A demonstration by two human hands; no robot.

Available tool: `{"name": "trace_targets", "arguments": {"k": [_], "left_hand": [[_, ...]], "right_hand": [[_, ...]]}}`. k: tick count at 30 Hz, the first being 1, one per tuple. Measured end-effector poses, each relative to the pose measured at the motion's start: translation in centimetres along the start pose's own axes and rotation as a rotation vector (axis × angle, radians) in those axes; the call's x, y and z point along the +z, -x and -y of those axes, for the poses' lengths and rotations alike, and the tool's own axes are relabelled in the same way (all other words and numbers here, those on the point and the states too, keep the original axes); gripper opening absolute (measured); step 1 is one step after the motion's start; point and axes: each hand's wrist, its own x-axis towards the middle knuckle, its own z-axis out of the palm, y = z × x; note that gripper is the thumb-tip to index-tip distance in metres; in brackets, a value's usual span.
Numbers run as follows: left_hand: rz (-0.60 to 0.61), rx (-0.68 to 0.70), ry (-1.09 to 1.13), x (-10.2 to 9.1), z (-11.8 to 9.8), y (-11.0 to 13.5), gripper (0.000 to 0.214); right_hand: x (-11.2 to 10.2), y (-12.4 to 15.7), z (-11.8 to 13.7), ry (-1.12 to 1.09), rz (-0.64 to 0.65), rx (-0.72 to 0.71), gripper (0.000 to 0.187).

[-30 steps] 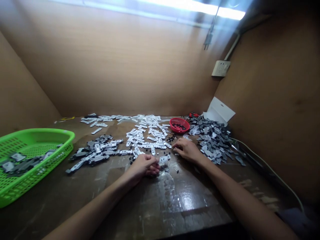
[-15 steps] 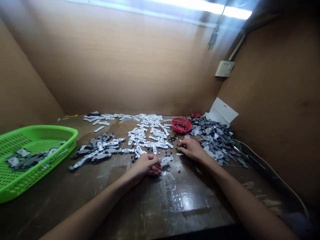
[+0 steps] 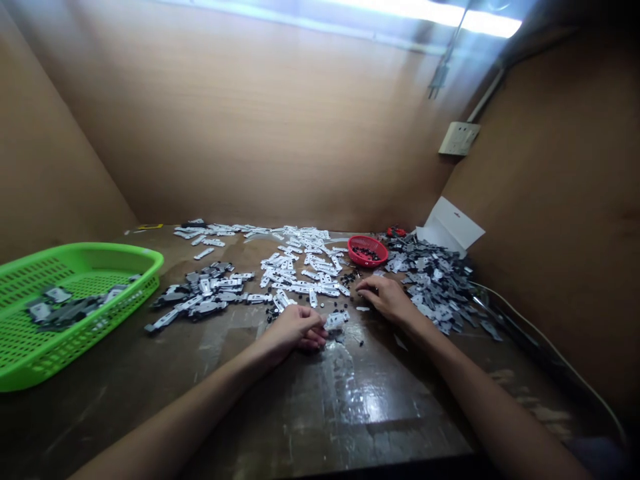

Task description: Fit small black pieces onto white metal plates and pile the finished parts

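Note:
My left hand (image 3: 303,327) is closed, its thumb and fingers pinching the left end of a silvery-white toy car body piece (image 3: 337,320) just above the table. Beside that piece lies a thin axle with a small black wheel (image 3: 361,343) at its end. To the right, my right hand (image 3: 383,295) hovers low over the table, fingers loosely bent and slightly apart, with nothing visible between them. Small black wheels (image 3: 349,277) lie scattered by its fingertips. A flat white scrap (image 3: 363,309) rests just below them.
A red basket (image 3: 368,253) of small black parts stands behind my right hand. Grey car parts (image 3: 440,287) are heaped at right, white pieces (image 3: 305,263) spread across the middle, and grey-white cars (image 3: 205,293) piled at left. A green basket (image 3: 145,283) holds several more.
The whole view has shifted slightly, so things sit a little further right. My right hand's fingers have loosened and moved slightly towards the scattered wheels. My left hand keeps its hold.

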Motion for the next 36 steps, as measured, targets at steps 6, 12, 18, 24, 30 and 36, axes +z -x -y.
{"name": "trace_targets", "arguments": {"k": [6, 12, 18, 24, 30, 36], "left_hand": [[0.003, -0.012, 0.007, 0.0, 0.0, 0.0, 0.029], [0.0, -0.02, 0.027, 0.0, -0.1, 0.0, 0.023], [-0.004, -0.027, 0.024, 0.1, -0.2, 0.1, 0.02], [0.01, -0.003, 0.013, 0.0, -0.1, 0.2, 0.023], [0.032, -0.023, 0.057, -0.1, -0.4, 0.3, 0.023], [0.029, -0.031, 0.093, -0.2, -0.5, 0.3, 0.022]], "right_hand": [[0.1, 0.1, 0.0, -0.007, -0.037, 0.028, 0.016], [0.0, 0.1, 0.3, -0.006, -0.043, -0.005, 0.016], [-0.3, 0.4, 3.2, -0.207, -0.019, 0.03, 0.015], [1.2, 1.3, 6.9, -0.285, 0.01, -0.131, 0.008], [2.7, 1.6, 7.1, -0.27, 0.032, -0.167, 0.007], [2.4, 1.6, 7.1, -0.274, 0.031, -0.177, 0.01]]}}
